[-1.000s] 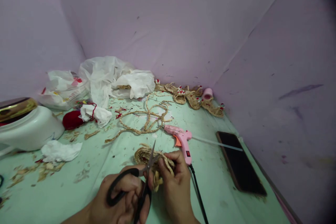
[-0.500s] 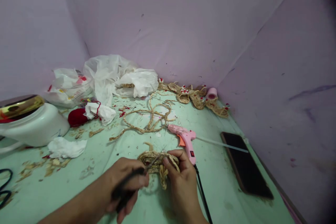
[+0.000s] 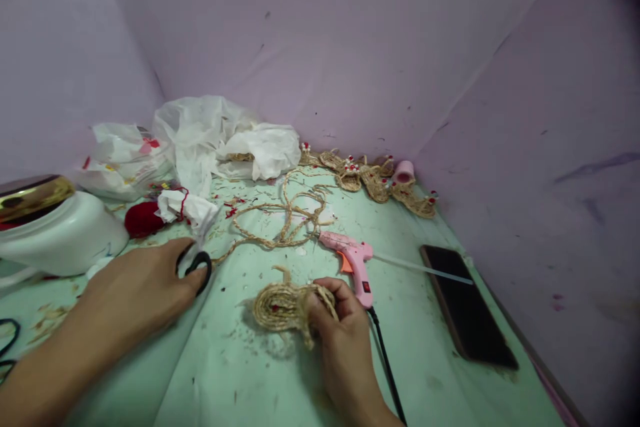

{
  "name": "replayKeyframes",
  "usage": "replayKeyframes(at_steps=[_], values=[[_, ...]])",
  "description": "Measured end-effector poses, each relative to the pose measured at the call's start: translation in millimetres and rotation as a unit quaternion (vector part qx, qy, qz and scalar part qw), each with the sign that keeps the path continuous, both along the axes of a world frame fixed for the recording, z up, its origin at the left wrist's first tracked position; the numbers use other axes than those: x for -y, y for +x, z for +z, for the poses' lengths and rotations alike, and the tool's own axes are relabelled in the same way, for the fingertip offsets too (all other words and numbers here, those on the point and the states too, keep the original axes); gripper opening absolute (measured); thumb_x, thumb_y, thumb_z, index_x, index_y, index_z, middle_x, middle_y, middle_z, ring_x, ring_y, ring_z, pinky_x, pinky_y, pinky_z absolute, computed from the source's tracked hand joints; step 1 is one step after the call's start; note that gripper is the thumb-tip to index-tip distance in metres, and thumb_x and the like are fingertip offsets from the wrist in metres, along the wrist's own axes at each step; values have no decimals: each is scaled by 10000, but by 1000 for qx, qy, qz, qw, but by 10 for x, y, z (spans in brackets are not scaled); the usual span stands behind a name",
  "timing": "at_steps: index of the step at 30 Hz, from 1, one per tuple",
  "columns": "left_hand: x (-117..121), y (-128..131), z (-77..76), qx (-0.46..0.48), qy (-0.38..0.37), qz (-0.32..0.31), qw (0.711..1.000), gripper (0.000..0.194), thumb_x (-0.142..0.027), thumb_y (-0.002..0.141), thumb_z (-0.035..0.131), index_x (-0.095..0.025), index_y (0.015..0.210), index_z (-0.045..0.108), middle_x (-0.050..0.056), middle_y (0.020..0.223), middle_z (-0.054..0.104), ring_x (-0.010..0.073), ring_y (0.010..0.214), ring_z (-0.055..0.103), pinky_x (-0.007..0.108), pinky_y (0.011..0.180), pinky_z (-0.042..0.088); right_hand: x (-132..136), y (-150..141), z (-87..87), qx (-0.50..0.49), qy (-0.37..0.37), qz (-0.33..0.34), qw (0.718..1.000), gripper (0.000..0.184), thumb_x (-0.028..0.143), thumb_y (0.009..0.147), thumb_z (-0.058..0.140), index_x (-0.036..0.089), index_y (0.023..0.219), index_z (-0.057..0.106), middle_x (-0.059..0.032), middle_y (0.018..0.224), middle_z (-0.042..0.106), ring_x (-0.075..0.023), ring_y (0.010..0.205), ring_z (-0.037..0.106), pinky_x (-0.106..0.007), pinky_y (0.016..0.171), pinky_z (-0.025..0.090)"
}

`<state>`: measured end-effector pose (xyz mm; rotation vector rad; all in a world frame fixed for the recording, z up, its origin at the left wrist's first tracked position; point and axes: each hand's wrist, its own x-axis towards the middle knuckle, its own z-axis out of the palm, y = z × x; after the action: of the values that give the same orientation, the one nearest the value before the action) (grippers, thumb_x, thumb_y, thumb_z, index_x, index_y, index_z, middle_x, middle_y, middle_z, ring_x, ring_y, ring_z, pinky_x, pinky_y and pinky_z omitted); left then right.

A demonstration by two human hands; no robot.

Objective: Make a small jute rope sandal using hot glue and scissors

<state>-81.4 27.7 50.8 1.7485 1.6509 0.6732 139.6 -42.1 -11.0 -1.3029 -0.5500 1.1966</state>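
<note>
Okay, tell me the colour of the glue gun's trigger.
Orange, on the pink glue gun; the head view shows it.

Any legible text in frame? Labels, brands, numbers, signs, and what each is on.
No text legible anywhere.
Red switch on the pink plastic glue gun: any marking too small to read.
White plastic bag with red and yellow patches: no readable lettering.
Black rectangular phone: dark face, no text visible.

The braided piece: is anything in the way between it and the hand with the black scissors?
Nothing visible stands between the left hand and the braided piece, which the right hand holds. There's just green cloth there, with tiny scraps on it.
</note>
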Motion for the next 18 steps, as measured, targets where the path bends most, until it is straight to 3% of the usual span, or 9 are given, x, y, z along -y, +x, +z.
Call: replayKeyframes(at_steps=[2,4,6,8,11,14,18], values=[[-84,16,-58,-243,46,11,969,219,-356,744,528,-172,801,631,5,519,540,166,479,498,232,458,209,-4,35,-30,-36,1,5,999,254,284,621,731,190,793,570,38,633,576,-111,565,513,-223,548,408],[-94,54,-85,-364,58,9,929,312,-401,784,465,-153,872,633,108,662,609,259,604,561,294,504,284,3,69,-68,-60,6,9,998,269,279,623,741,198,812,568,44,634,575,-103,551,506,-216,538,394],[-31,146,-81,-327,96,9,940,331,-386,818,429,-146,935,624,150,836,627,286,736,585,328,583,352,16,88,-89,-66,8,18,998,272,280,623,749,200,812,569,47,636,575,-96,543,501,-210,529,386],[83,302,-70,-169,131,-14,977,299,-375,802,502,-154,966,618,121,961,626,256,857,580,310,705,402,28,87,-82,-64,10,31,997,273,284,622,753,196,807,572,47,645,577,-94,554,506,-208,536,395],[268,589,-95,25,43,-113,992,248,-389,786,558,-178,876,651,60,909,649,201,834,585,269,734,429,33,56,-28,-40,16,54,998,275,282,617,754,189,800,571,48,632,573,-91,555,506,-200,531,408],[379,790,-171,52,1,-188,981,184,-292,814,520,-190,826,672,28,802,643,167,781,578,256,703,420,40,23,37,-9,19,78,997,294,277,619,743,192,826,552,29,660,601,-111,587,548,-219,557,447],[398,832,-249,43,-18,-168,985,172,-241,800,512,-194,777,676,12,748,635,151,732,575,251,661,407,119,64,117,115,88,98,985,344,270,679,675,218,990,539,-62,1001,624,-202,880,606,-330,744,484]])
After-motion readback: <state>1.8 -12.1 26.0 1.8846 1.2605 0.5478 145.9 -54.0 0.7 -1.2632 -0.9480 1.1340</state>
